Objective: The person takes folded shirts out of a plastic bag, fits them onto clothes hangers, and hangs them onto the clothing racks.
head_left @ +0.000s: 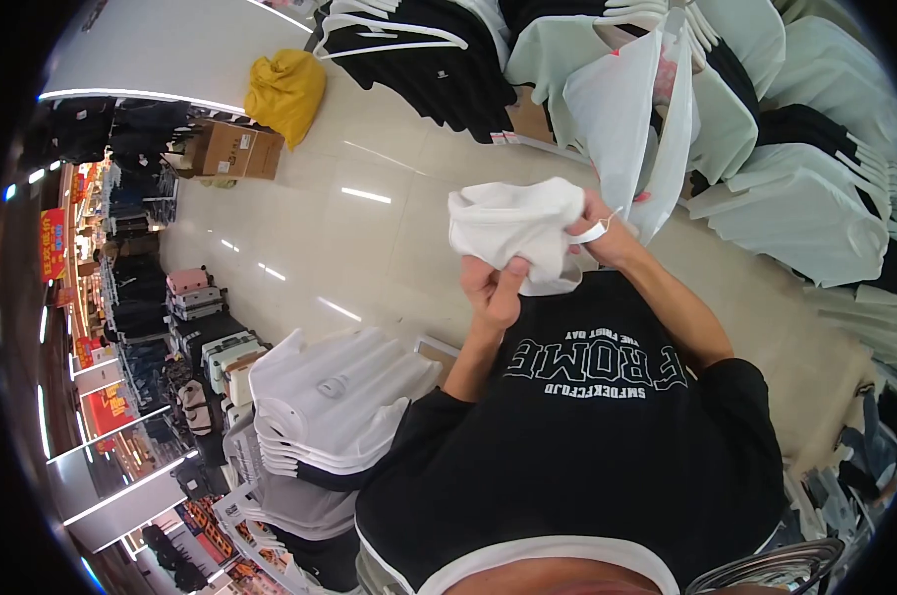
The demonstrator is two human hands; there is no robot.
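Note:
Both of my hands hold a white piece of folded cloth [513, 223] in front of my chest. My left hand [493, 290] grips its lower edge, thumb on top and fingers curled under. My right hand [604, 230] is closed on its right side, with its fingers partly hidden behind the cloth. A small white tag [591, 234] on a thin string shows beside my right hand. The folds hide what kind of item the cloth is.
Racks of white shirts [815, 208] and black shirts [419, 69] stand ahead and right. White plastic bags [617, 119] hang there. Shirts on hangers [335, 397] are close on my left. A yellow sack [285, 94], a cardboard box [238, 151] and suitcases [199, 299] stand farther left.

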